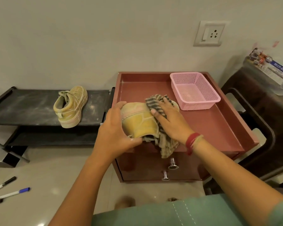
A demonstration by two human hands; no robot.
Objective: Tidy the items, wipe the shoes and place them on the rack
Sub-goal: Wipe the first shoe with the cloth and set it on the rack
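A yellow shoe [137,121] lies on its side at the front left of the reddish-brown cabinet top [207,121]. My left hand [116,128] grips its heel end. Pressed against the shoe's upper is a striped cloth [155,101], with my right hand [168,118] flat on it; the cloth's loose end hangs over the cabinet's front edge. The second yellow shoe [70,106] stands alone on the top shelf of the black shoe rack [23,108] to the left.
A pink mesh basket [194,90] sits at the back right of the cabinet top. Three markers [13,191] lie on the tiled floor at lower left. A dark chair [255,111] with a printed packet stands to the right. Two drawer knobs [172,163] stick out in front.
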